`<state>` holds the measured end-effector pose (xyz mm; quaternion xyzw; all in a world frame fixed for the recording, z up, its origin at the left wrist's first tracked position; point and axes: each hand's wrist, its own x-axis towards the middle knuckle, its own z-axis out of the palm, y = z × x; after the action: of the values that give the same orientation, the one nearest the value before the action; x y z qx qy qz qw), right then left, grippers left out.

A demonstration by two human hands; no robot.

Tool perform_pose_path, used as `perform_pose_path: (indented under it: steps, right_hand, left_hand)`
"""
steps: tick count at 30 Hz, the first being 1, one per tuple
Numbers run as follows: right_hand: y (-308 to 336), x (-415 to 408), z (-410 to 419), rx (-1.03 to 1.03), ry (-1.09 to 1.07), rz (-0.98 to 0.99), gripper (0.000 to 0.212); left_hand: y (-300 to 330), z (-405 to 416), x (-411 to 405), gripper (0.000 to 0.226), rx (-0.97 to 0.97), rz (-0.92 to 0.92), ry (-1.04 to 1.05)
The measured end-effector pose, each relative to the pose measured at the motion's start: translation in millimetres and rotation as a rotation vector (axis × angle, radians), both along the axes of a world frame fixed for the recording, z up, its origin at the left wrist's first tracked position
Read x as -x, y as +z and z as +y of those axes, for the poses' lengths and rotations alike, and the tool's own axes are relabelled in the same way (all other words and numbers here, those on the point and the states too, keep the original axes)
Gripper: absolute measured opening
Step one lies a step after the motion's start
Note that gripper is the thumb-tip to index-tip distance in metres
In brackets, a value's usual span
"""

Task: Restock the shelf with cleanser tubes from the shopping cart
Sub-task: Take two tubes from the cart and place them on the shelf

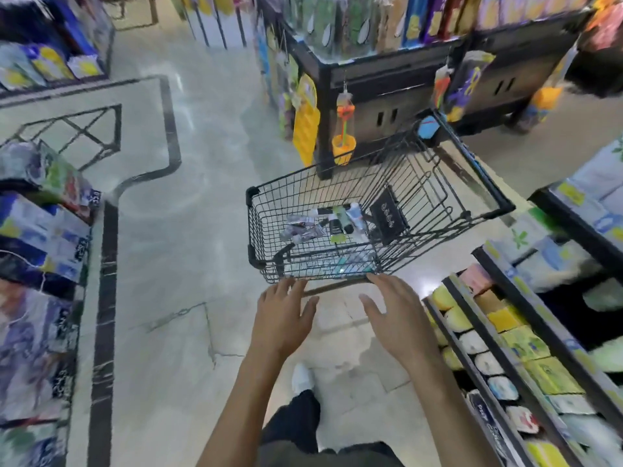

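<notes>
1. The cleanser tubes [333,220] lie in a loose heap on the floor of the shopping cart [499,210], which stands at twelve o'clock from us, in an aisle.
2. Our left hand [281,315] hovers at the cart's near rim, at eleven o'clock; its grip is wide open, fingers spread, holding nothing.
3. Our right hand [397,315] hovers at one o'clock, its grip equally open and empty, fingertips about at the rim.
4. We judge restocking has not begun: next we must reach down into the cart and grasp a tube.
5. A stocked shelf [505,348] runs along at three o'clock.
</notes>
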<state>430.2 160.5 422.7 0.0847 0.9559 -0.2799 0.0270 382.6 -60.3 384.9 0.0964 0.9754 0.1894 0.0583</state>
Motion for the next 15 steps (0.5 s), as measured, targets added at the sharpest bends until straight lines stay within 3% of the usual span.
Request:
perform_pose_path:
  steps: [4, 15]
  right_hand:
    - [-5, 46, -13, -0.012, 0.040, -0.049, 0.050]
    - [-19, 140, -19, 0.034, -0.042, -0.151, 0.046]
  left_hand:
    - [-8, -10, 41, 0.045, -0.012, -0.029, 0.017]
    - [-37, -8, 149, 0.046, 0.016, -0.148, -0.081]
